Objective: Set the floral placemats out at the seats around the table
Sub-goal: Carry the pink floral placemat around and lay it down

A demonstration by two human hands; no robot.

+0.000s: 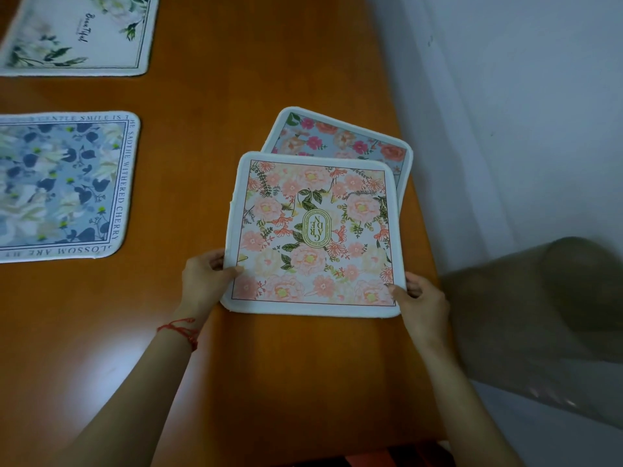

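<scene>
A peach floral placemat [313, 237] with a "GARDEN" oval in its middle lies near the right edge of the orange wooden table [215, 129]. My left hand [205, 281] pinches its near left corner and my right hand [423, 298] pinches its near right corner. Beneath it, sticking out at the far side, is a placemat with pink and red flowers on light blue [340, 139]. A blue-and-white floral placemat [64, 187] with lettering round its border lies flat at the left. A white placemat with green leaves [81, 32] lies at the far left.
The table's right edge runs beside a pale wall [522, 112]. A grey-brown chair back or cushion [546, 315] stands just right of my right hand. A red string bracelet [182, 330] is on my left wrist. Bare tabletop spans the middle and the near side.
</scene>
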